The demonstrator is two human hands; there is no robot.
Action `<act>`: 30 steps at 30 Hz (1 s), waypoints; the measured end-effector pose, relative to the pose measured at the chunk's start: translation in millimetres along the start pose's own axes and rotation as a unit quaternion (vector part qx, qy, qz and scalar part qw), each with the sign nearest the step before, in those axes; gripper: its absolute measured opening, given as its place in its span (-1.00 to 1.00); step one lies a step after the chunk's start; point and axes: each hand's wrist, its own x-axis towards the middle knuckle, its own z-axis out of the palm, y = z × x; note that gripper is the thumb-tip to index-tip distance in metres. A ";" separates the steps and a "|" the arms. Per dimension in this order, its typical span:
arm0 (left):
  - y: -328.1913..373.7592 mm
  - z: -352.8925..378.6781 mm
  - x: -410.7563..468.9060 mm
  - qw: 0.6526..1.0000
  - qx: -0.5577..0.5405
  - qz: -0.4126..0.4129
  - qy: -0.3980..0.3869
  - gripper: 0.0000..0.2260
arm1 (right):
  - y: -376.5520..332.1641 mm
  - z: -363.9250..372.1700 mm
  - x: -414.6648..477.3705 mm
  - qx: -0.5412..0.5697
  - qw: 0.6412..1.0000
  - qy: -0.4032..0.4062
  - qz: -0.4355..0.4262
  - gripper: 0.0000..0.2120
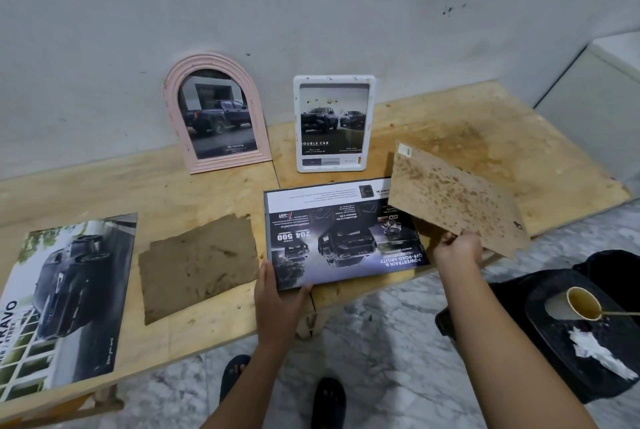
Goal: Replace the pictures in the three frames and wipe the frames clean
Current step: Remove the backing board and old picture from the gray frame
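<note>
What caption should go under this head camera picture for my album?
The left hand steadies the flat frame while the right hand holds a stained backing board over the wooden table.

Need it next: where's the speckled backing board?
Head view, right side: the right hand holds the speckled backing board above the right end of the flat frame.
</note>
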 end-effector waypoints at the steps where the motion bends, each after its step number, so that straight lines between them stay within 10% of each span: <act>1: -0.4 0.2 -0.5 1.000 0.001 0.002 -0.002 -0.20 | -1.0 4.8 1.0 0.008 1.000 -0.002 -0.001 -0.78; 12: -2.0 1.2 -4.2 0.999 0.038 0.023 0.003 -0.20 | -9.1 44.9 9.8 0.119 0.986 -0.085 0.077 -0.66; 22: -0.8 2.7 -2.0 0.996 0.082 0.024 0.012 -0.19 | 16.1 32.0 29.0 -0.252 0.948 -0.193 0.011 -0.84; 30: 2.7 2.3 -4.6 0.998 0.057 0.012 -0.002 -0.20 | 51.6 -24.2 9.0 -0.708 0.578 -0.163 -0.372 -0.70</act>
